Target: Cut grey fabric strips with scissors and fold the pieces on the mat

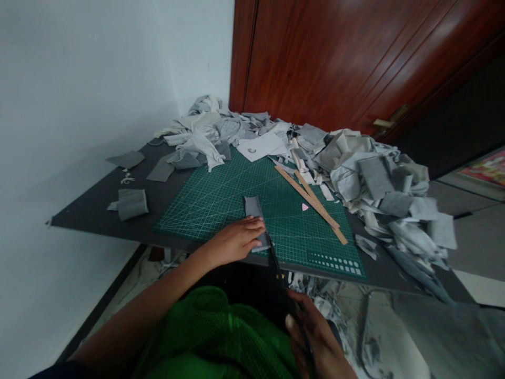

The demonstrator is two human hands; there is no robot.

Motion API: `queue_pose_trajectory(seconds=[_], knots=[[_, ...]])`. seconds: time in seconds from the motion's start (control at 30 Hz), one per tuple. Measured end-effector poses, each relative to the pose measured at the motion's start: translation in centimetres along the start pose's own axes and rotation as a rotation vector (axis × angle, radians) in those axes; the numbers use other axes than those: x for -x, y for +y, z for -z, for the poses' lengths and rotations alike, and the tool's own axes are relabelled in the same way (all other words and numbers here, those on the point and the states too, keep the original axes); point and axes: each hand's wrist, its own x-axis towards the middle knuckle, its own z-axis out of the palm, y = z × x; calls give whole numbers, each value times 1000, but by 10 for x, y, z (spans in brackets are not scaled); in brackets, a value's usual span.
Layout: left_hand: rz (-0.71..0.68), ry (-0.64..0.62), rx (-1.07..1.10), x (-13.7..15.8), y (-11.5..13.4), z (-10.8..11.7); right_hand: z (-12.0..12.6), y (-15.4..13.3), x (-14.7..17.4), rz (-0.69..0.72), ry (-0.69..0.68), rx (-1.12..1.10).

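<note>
A narrow grey strip of fabric (pixel 253 207) lies on the green cutting mat (pixel 221 202) near its front edge. My left hand (pixel 239 238) rests flat on the strip, fingers stretched out and pressing its lower half. My right hand (pixel 313 329) is closed around the handles of long dark scissors (pixel 276 266), below the table edge. The blades point away from me and lie along the strip's right edge, close to my left fingertips. Whether they are cutting into the fabric I cannot tell.
Two wooden rulers (pixel 310 199) cross on the mat, beside a small pink triangular piece (pixel 304 207). Piles of grey and white fabric (pixel 371 173) cover the table's back and right. A folded grey piece (pixel 133 204) lies left. Scraps litter the floor.
</note>
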Motion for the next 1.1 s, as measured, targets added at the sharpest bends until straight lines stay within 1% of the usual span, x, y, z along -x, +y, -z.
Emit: queue_pose_trajectory(seconds=[0.17,0.33,0.57,0.77,0.9,1.1], knots=[[-2,-8,12,0,0,0,-4,-1,2,1,16,4],[6,11,20,0,-1,-1,-1,2,3,-11,76,12],[2,3,8,0,-1,-1,-3,3,4,6,87,-4],[8,14,26,1,-2,-3,2,5,2,61,46,-18],[40,31,-23,2,0,-1,3,-7,2,7,8,9],[42,18,-58,0,2,3,2,-19,-1,32,-17,76]])
